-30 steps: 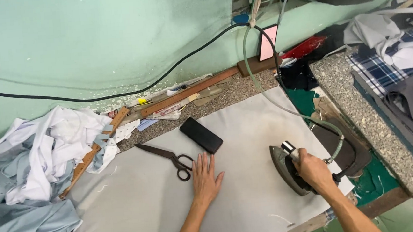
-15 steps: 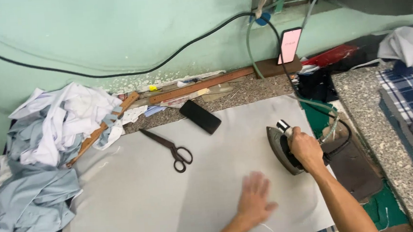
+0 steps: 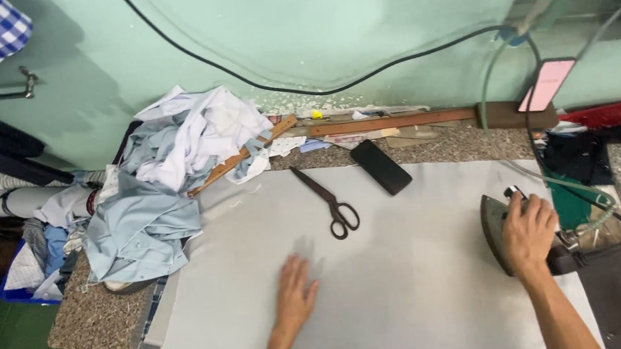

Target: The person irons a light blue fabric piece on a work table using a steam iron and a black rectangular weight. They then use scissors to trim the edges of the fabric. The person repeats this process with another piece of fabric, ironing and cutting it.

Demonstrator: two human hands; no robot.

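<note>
Grey cloth | left hand flat, released | right hand grasping iron near edge

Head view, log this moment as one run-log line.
left hand: flat on white cloth | right hand: gripping iron at cloth's right edge | scissors, phone: on cloth, untouched

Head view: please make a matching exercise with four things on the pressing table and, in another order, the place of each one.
Things:
1. scissors
2. iron
3. black phone
4. pile of clothes

Places:
A. under the right hand, at the right edge of the grey cloth
B. heaped at the left end of the table
C. on the cloth, above the flat left hand
D. at the cloth's far edge, right of the scissors

Pairs: 1-C, 2-A, 3-D, 4-B
</note>
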